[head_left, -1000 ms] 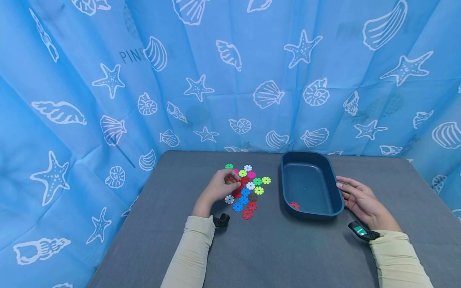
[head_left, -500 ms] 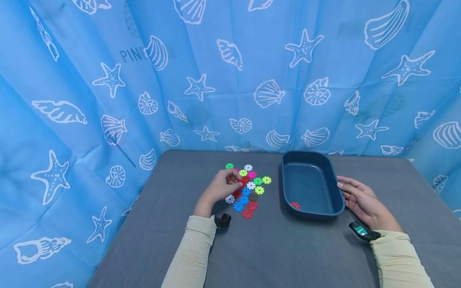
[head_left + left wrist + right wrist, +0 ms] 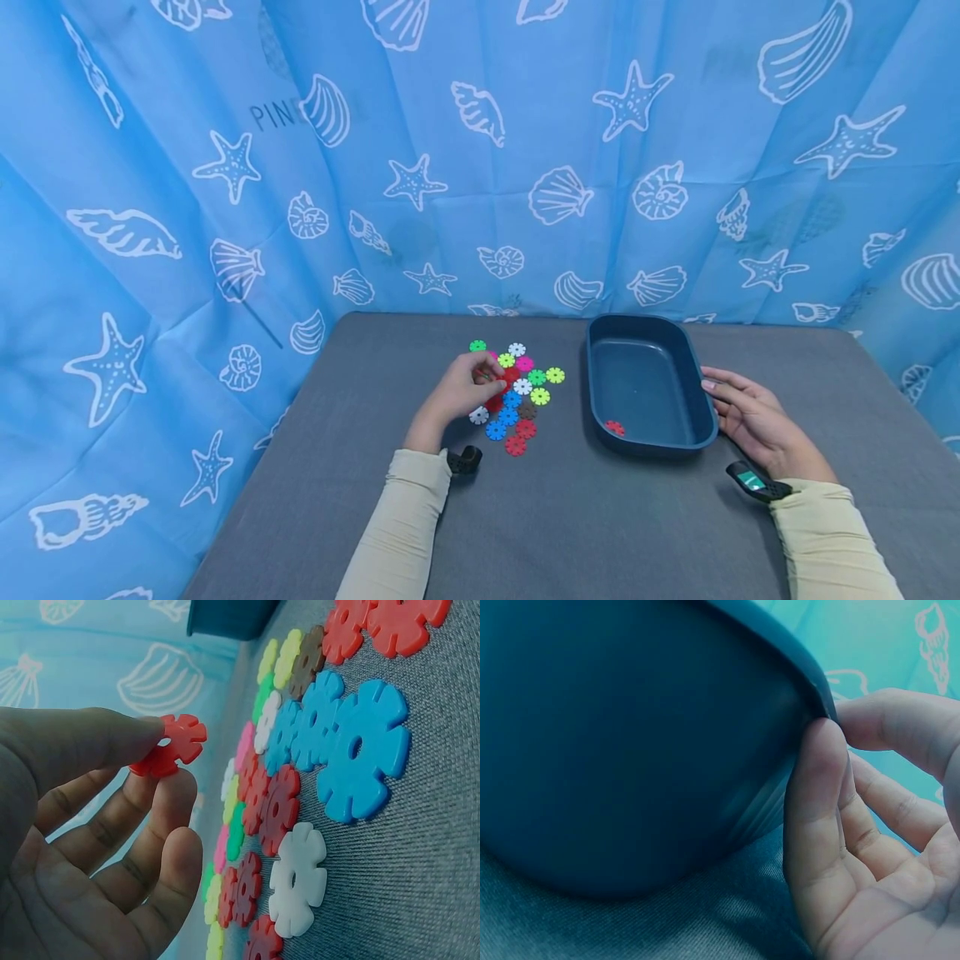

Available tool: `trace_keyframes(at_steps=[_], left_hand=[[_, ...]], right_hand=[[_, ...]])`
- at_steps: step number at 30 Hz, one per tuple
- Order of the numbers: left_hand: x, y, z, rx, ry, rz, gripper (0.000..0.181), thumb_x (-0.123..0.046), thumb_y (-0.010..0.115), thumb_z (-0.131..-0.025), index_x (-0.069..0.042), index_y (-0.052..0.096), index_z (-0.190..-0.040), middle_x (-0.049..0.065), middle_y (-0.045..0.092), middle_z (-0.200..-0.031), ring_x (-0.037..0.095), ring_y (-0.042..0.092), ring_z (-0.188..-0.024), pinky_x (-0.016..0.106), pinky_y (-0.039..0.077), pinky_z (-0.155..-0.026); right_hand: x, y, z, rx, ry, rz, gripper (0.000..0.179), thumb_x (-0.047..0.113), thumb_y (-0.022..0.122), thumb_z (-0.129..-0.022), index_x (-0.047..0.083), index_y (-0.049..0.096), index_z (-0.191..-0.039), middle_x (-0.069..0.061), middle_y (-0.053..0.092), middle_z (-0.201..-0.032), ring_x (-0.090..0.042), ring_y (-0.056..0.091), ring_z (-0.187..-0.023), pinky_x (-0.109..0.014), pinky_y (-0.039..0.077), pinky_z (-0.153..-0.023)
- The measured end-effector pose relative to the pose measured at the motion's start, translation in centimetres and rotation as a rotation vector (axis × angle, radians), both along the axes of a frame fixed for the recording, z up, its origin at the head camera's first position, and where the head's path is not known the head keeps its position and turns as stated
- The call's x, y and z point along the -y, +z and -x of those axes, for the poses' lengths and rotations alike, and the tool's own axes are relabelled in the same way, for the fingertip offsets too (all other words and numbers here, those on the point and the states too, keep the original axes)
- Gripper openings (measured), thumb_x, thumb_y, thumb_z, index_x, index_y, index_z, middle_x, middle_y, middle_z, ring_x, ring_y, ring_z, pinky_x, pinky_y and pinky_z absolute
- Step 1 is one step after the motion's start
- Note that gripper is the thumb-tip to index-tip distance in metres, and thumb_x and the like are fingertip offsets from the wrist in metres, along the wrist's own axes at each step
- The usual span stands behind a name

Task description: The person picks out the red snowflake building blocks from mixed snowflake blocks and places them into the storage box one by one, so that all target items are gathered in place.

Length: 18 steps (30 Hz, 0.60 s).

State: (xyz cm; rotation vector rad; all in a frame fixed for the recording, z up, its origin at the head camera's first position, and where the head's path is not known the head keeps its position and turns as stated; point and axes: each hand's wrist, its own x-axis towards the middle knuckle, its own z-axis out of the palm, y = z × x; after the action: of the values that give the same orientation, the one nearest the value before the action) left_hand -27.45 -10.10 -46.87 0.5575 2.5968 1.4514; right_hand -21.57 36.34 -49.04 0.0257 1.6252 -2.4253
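Note:
My left hand point(image 3: 456, 390) pinches a red notched plastic building disc point(image 3: 187, 739) between thumb and fingers, raised just above a spread of similar discs. Those lying on the table include a blue disc point(image 3: 364, 750), a white disc point(image 3: 298, 879) and a brown disc point(image 3: 528, 411), besides red, green, yellow and pink ones. My right hand point(image 3: 753, 417) holds the right side of a dark blue rectangular tub point(image 3: 592, 392), thumb and fingers at its rim in the right wrist view. Inside the tub, one red disc point(image 3: 614, 428) lies in the near left corner.
A grey cloth covers the table point(image 3: 570, 525). Directly behind its far edge hangs a blue curtain point(image 3: 480, 167) printed with white shells and starfish. The tub stands to the right of the discs, with a strip of tabletop between them.
Almost nothing differs. The left hand stays over the discs with the red one in its fingers, and the right hand keeps its place at the tub.

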Motion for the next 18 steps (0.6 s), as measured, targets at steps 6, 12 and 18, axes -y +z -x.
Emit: trace_keyframes(at_steps=[6,12,18], left_hand=[[0.02,0.08,-0.04,0.008,-0.004,-0.016,0.016,-0.015,0.073,-0.1,-0.004,0.07,-0.112,0.008,0.069,-0.107,0.022,0.062,-0.086,0.035,0.056,-0.075],[-0.03,0.26,-0.06,0.019,-0.006,-0.034,0.015,-0.016,0.074,-0.1,-0.006,0.07,-0.111,0.008,0.069,-0.107,0.022,0.062,-0.081,0.034,0.055,-0.071],[-0.19,0.52,-0.23,0.027,-0.008,-0.041,0.015,-0.017,0.074,-0.1,-0.008,0.07,-0.111,0.008,0.07,-0.109,0.021,0.064,-0.082,0.034,0.055,-0.07]], right_hand=[[0.04,0.02,-0.02,0.003,-0.006,-0.006,0.024,0.012,0.058,-0.11,0.025,0.074,-0.122,0.004,0.079,-0.112,-0.011,0.076,-0.098,-0.031,0.063,-0.078],[0.0,0.01,-0.02,0.0,-0.003,-0.002,0.024,0.012,0.057,-0.11,0.024,0.074,-0.123,0.004,0.079,-0.112,-0.011,0.076,-0.097,-0.031,0.063,-0.077],[-0.02,-0.06,-0.02,-0.002,-0.001,0.003,0.025,0.011,0.056,-0.11,0.024,0.074,-0.123,0.004,0.079,-0.113,-0.011,0.076,-0.097,-0.03,0.063,-0.077]])
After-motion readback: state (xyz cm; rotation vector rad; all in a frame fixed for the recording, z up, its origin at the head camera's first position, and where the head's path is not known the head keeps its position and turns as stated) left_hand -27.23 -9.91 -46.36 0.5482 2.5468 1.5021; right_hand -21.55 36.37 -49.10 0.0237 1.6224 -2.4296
